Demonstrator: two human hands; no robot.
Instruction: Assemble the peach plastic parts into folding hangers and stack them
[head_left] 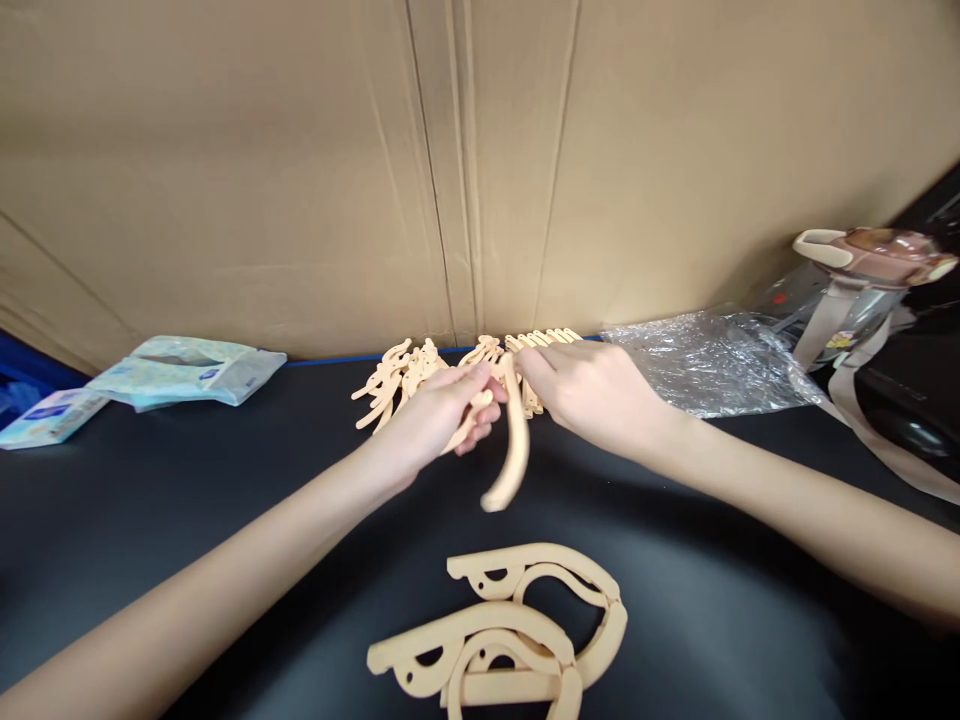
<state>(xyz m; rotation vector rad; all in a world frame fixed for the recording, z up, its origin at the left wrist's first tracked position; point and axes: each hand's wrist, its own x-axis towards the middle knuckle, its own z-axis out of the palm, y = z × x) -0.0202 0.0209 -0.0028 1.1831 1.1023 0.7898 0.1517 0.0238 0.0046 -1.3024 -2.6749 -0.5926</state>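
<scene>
Beige plastic folding-hanger parts lie about both hands. My left hand (457, 405) is closed around a short hanger piece (466, 428), which juts out under the fingers. Close beside it my right hand (577, 385) pinches the top of a curved hanger arm (516, 450), which hangs down toward me. Whether the two pieces touch is hidden by the fingers. Behind my left hand is a loose pile of hanger parts (386, 385). A row of similar parts (551, 337) stretches behind my right hand. Nearer to me, folded hangers (480, 625) lie overlapping on the black table.
A pale blue tissue pack (184, 370) lies at the left on the black table (315, 620). Crumpled clear plastic (697, 365) and a strapped water bottle (862, 290) are at the right. A cardboard wall (285, 180) rises along the back edge.
</scene>
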